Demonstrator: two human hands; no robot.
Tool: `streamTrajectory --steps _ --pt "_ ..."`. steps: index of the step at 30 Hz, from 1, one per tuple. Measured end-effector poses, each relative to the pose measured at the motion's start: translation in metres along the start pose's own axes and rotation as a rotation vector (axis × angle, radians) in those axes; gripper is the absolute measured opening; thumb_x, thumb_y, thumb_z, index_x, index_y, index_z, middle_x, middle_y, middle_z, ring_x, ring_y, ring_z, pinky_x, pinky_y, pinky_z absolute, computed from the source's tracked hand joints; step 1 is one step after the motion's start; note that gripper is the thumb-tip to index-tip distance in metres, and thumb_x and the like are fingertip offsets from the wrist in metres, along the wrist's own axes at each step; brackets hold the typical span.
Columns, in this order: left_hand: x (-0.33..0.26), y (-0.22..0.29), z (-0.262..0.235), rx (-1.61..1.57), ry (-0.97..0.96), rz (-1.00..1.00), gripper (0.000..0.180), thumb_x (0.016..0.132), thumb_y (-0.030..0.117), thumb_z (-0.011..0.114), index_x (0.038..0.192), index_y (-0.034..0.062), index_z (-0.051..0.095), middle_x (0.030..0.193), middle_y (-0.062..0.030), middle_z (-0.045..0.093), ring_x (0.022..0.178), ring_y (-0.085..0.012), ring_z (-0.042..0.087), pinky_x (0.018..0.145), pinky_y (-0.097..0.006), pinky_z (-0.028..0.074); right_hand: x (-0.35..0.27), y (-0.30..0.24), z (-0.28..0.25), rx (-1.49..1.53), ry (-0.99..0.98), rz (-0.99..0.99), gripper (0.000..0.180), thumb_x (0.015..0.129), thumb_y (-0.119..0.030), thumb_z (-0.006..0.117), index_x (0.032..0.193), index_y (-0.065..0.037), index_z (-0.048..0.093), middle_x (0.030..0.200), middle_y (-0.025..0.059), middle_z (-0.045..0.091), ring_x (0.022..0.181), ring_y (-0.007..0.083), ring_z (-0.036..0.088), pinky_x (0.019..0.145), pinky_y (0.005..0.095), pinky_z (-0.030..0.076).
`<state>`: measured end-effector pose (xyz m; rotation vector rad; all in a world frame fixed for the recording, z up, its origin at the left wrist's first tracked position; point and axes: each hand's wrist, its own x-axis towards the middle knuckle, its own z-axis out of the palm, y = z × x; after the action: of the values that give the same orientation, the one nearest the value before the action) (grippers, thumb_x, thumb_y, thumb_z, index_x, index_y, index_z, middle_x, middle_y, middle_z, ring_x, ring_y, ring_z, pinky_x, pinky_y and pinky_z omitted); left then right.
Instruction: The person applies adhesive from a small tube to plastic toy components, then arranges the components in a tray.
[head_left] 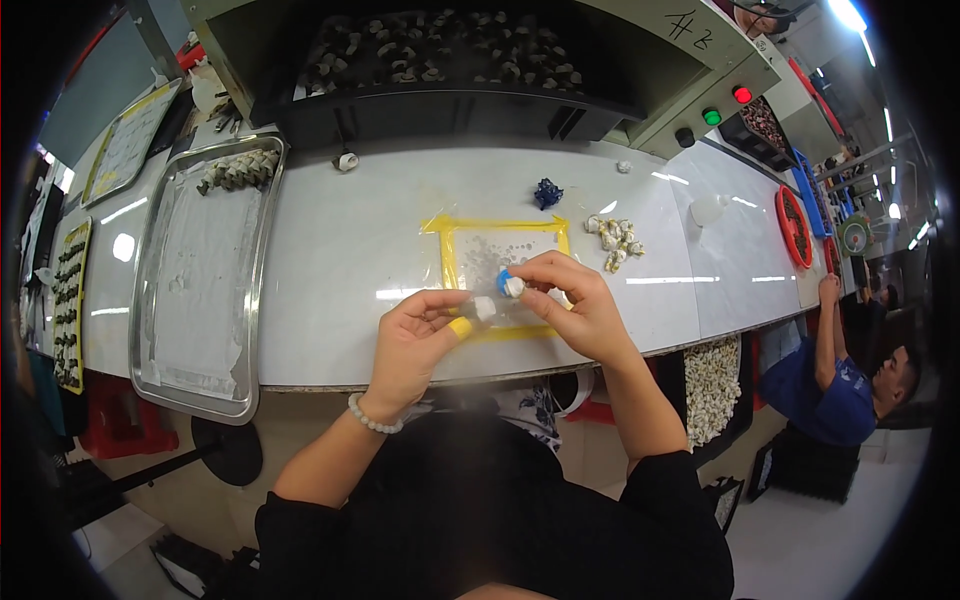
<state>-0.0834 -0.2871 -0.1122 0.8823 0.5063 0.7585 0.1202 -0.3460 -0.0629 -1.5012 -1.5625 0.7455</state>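
Over a yellow-taped rectangle (447, 262) on the white table, my two hands are close together. My left hand (412, 335), with yellow wrapping on the thumb, pinches a small white-and-grey piece (483, 308) between thumb and fingertips. In my right hand (572, 298), thumb and forefinger close on a small white piece with a blue part (511, 286). The two pieces are near each other; whether they touch I cannot tell. Just beyond my right hand lie several small white-and-gold pieces (615, 240) in a loose pile and a crumpled dark blue lump (547, 193).
A metal tray (143, 300) with a row of dark pieces stands at left. Across the back, a machine opening holds a black bin (420, 112) of pieces. A black crate of white pieces (712, 390) sits below the table's right edge. A person in blue (825, 390) works at right.
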Motion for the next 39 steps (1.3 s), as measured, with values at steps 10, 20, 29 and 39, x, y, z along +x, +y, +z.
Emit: streamTrajectory --steps 10,20,29,39 --pt "0.001 -0.006 -0.006 0.024 -0.013 0.012 0.026 0.085 -0.005 0.056 0.110 -0.0079 0.051 0.104 -0.0199 0.061 0.093 -0.0278 0.063 0.086 -0.038 0.053 -0.001 -0.013 0.012 0.014 -0.036 -0.017 0.026 0.079 -0.004 0.064 0.105 0.000 0.064 0.091 0.0085 0.061 0.080 0.0160 0.057 0.071 0.0261 0.045" --pt "-0.005 -0.002 -0.002 0.029 -0.032 0.004 0.022 0.085 -0.007 0.055 0.107 -0.0087 0.058 0.104 -0.0185 0.062 0.091 -0.0248 0.064 0.081 -0.035 0.056 -0.006 -0.012 0.015 0.042 -0.076 0.008 0.026 0.077 0.000 0.065 0.102 0.000 0.066 0.089 0.0089 0.063 0.080 0.0178 0.059 0.069 0.0264 0.046" --pt "-0.002 0.003 0.001 0.027 -0.103 -0.048 0.023 0.085 -0.008 0.055 0.107 -0.0083 0.057 0.104 -0.0163 0.061 0.095 -0.0213 0.062 0.084 -0.035 0.055 -0.017 -0.011 0.009 0.071 -0.026 -0.015 0.027 0.076 0.001 0.065 0.103 0.000 0.066 0.087 0.0094 0.064 0.077 0.0182 0.060 0.068 0.0270 0.047" --pt "-0.040 0.039 -0.025 0.143 0.113 0.135 0.025 0.079 -0.011 0.058 0.104 -0.0071 0.055 0.100 -0.0117 0.061 0.093 -0.0148 0.060 0.083 -0.026 0.049 -0.033 0.042 -0.057 -0.546 0.607 0.236 0.032 0.072 -0.012 0.074 0.098 -0.002 0.059 0.082 0.0090 0.059 0.064 0.0185 0.052 0.058 0.0298 0.045"
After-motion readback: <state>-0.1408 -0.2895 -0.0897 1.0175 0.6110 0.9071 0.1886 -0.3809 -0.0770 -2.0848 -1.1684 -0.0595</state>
